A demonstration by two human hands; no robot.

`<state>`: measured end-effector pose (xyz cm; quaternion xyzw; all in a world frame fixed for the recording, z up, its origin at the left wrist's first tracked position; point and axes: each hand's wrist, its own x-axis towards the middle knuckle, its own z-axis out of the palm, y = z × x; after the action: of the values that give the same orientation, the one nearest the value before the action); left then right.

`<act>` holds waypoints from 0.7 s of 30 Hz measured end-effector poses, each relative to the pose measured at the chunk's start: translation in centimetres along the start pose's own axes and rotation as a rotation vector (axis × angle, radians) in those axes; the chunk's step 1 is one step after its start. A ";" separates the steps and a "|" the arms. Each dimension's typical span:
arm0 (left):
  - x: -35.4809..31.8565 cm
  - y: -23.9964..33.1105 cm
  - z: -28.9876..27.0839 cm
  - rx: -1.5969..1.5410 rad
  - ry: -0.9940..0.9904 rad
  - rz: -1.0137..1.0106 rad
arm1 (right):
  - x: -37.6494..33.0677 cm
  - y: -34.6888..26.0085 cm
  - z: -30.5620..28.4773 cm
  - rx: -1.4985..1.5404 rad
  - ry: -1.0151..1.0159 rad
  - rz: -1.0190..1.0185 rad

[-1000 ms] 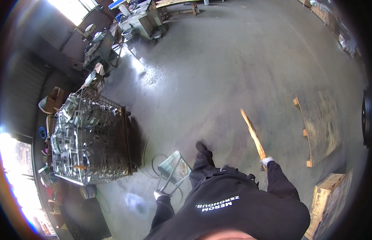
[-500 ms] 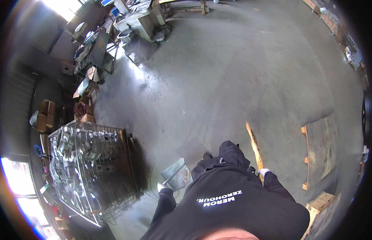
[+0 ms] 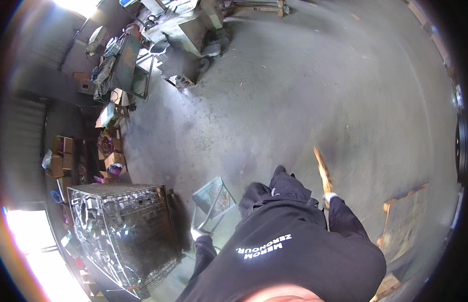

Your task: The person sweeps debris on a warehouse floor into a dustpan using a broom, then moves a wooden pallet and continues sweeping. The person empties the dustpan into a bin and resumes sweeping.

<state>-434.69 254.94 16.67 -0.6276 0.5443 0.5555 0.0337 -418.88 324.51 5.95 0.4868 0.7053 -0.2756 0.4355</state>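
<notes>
Starting leftmost, a wire-mesh metal cage [image 3: 125, 234] stands on the concrete floor [image 3: 304, 90]; just beside it the gloved left hand [image 3: 197, 233] grips a flat grey metal dustpan [image 3: 212, 200], tilted. Right hand [image 3: 328, 198], arm bent, clasps a long pale wooden stick [image 3: 322, 168] angled upward.

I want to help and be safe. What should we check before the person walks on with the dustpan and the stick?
1. Left hand grips the dustpan: ok, glove is at its lower edge.
2. Right hand holds the stick: ok, stick points up and away from the body.
3. Floor ahead free of big things: ok, only small scraps show.
4. Wire cage apart from the dustpan: ok, it stands to the left with a gap.
5. Pallet on the right out of the way: ok, it lies beside the person.
6. What is in the dustpan: cannot tell.
</notes>
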 end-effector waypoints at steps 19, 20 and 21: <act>-1.5 19.7 50.0 -0.217 -0.034 -0.312 | 4.7 -69.3 -52.2 0.003 0.084 -0.433; -2.1 21.0 51.8 -0.282 -0.015 -0.291 | 6.0 -71.9 -54.3 -0.101 0.136 -0.480; -2.9 21.8 53.6 -0.360 0.056 -0.295 | 7.7 -74.6 -56.3 -0.049 0.076 -0.457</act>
<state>-485.22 282.69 10.66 -0.7113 0.3399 0.6151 -0.0129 -508.66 345.78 22.87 0.3138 0.8196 -0.3311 0.3467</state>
